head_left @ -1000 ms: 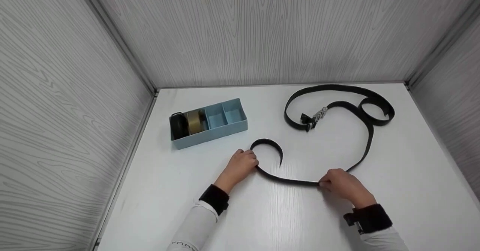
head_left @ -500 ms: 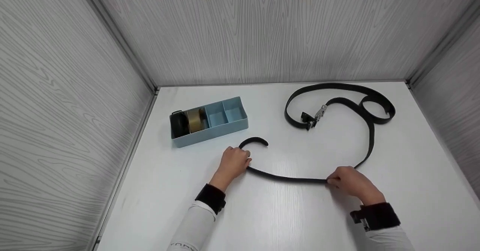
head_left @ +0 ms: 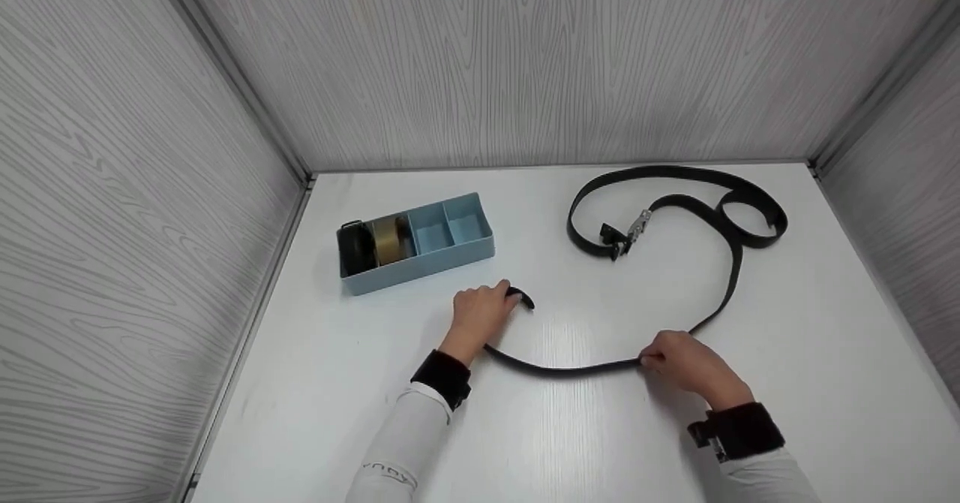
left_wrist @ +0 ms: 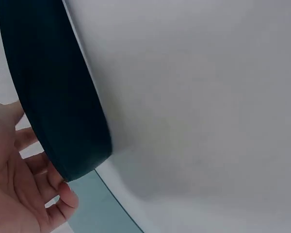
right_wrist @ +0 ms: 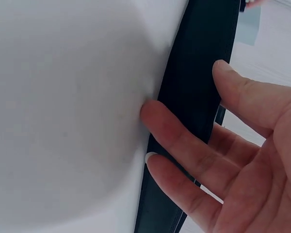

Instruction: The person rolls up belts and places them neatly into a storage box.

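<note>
The left hand grips the black belt just short of its tip, fingers curled; the right hand pinches it farther along, thumb opposite fingers.

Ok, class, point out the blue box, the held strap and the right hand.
Blue box [head_left: 420,266], head view: front wall.
Held strap [head_left: 566,372], head view: its near curve.
Right hand [head_left: 694,368], head view: its back.

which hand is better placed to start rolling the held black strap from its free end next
Probably the left hand: it holds the black strap close to the free end, which pokes out just beyond it. The right hand pinches the strap farther along, toward the metal fitting.
</note>
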`<move>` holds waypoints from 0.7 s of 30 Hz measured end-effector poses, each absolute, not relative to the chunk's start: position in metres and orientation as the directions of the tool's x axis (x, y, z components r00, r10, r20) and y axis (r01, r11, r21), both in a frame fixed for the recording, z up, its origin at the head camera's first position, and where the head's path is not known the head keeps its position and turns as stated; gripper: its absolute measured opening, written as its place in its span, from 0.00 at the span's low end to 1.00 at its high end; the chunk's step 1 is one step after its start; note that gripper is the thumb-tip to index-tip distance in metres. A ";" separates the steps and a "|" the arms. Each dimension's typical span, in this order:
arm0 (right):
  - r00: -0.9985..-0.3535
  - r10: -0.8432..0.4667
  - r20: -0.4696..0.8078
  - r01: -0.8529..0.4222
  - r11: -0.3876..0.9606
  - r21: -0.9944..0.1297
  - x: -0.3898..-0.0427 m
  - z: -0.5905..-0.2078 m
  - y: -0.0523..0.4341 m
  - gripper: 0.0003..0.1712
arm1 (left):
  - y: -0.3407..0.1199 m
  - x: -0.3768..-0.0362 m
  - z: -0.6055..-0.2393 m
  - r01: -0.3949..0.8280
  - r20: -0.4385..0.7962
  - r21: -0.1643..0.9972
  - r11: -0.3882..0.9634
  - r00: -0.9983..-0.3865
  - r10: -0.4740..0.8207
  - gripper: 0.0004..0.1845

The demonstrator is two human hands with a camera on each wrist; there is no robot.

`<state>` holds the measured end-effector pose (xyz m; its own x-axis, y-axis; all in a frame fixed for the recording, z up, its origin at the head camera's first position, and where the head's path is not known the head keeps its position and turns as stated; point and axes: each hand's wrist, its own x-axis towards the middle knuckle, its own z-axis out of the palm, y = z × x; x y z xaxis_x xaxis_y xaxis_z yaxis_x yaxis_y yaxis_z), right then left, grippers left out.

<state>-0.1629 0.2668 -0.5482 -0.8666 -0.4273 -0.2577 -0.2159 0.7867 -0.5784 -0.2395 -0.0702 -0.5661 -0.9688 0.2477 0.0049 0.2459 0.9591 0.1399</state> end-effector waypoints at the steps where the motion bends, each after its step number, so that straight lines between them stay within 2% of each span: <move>1: -0.867 -0.428 -0.253 -0.219 0.786 -0.578 -0.163 -0.549 0.266 0.12 | -0.068 -0.239 -0.565 0.241 -0.009 0.144 0.960 -0.969 0.245 0.24; 5: -0.860 -0.452 -0.237 -0.241 0.769 -0.593 -0.164 -0.550 0.263 0.16 | -0.060 -0.235 -0.564 0.234 -0.043 0.136 0.963 -0.969 0.242 0.27; 8: -0.856 -0.470 -0.217 -0.264 0.757 -0.598 -0.165 -0.550 0.262 0.16 | -0.055 -0.231 -0.564 0.267 -0.032 0.157 0.951 -0.961 0.276 0.21; 11: -0.853 -0.480 -0.204 -0.279 0.751 -0.599 -0.167 -0.549 0.262 0.15 | -0.052 -0.228 -0.563 0.355 -0.019 0.206 0.912 -0.930 0.367 0.16; 16: -0.852 -0.478 -0.214 -0.276 0.757 -0.592 -0.172 -0.550 0.262 0.13 | -0.048 -0.223 -0.562 0.461 -0.013 0.245 0.853 -0.878 0.478 0.24; 18: -0.856 -0.466 -0.226 -0.260 0.764 -0.591 -0.173 -0.550 0.262 0.12 | -0.048 -0.221 -0.561 0.467 -0.012 0.236 0.852 -0.875 0.483 0.20; 21: -0.859 -0.451 -0.243 -0.234 0.767 -0.597 -0.175 -0.549 0.261 0.11 | -0.049 -0.223 -0.559 0.494 -0.020 0.190 0.848 -0.862 0.507 0.09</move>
